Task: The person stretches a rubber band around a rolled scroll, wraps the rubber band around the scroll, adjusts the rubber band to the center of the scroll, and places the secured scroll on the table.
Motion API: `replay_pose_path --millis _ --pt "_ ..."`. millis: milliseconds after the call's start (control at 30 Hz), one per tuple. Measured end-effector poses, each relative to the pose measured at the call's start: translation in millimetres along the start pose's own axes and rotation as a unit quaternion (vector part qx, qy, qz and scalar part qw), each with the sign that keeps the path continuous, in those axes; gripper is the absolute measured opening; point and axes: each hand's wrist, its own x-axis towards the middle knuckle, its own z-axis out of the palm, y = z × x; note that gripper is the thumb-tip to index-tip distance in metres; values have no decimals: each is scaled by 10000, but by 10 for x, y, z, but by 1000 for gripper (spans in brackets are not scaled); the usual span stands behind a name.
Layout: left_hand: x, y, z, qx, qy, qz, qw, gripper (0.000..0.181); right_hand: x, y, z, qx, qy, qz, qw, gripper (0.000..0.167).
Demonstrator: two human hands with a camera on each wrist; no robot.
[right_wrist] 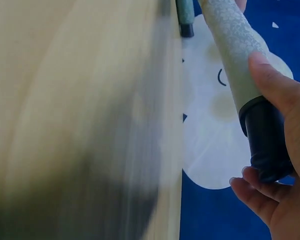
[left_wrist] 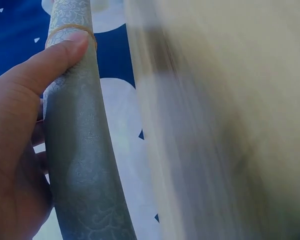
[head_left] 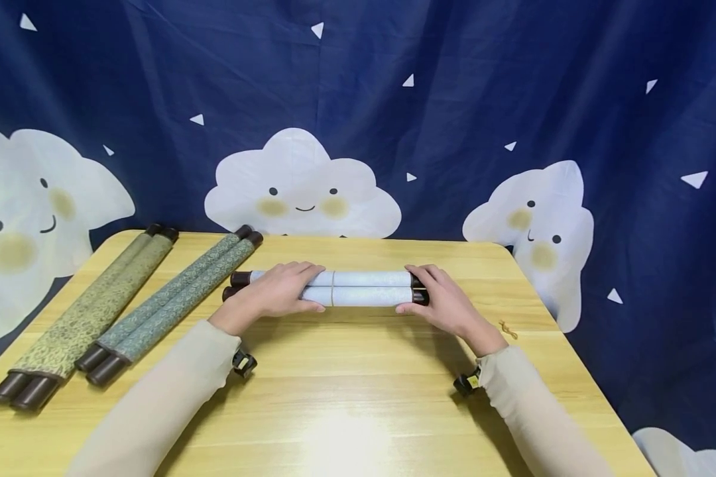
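The left hand is clamped round the left part of a pale blue, finely patterned cloth scroll, a pair of rolls lying side by side with dark brown end caps, its thumb on the near side by a thin tan band that crosses both rolls. The right hand is clamped on the scroll's right end, thumb on the pale cloth and fingers about the dark caps. The scroll is held level above the back half of a light wood-grain table, roughly parallel to its far edge; both wrist views show backdrop between cloth and tabletop. Near the table's left edge lies a yellow-green patterned double-roll scroll with dark brown ends, slanting from the far left corner toward the near left. Just to its right, a blue-green patterned double-roll scroll slants likewise, its upper end at the far edge. A small curled brown strand lies near the right edge. Behind the far edge hangs a dark blue curtain printed with smiling white clouds and small white triangles.
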Motion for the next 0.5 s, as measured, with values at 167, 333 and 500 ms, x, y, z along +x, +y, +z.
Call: replay_pose_path --millis 167,333,500 --pt "93 -36 -7 -40 4 -104 9999 83 110 77 -7 -119 -77 -12 9999 86" --pt "175 -87 0 -127 -112 -196 9997 84 202 146 17 -181 -244 24 9995 85" --pt "254 -153 65 -251 -300 -254 9989 84 274 232 79 -195 -476 125 9986 85"
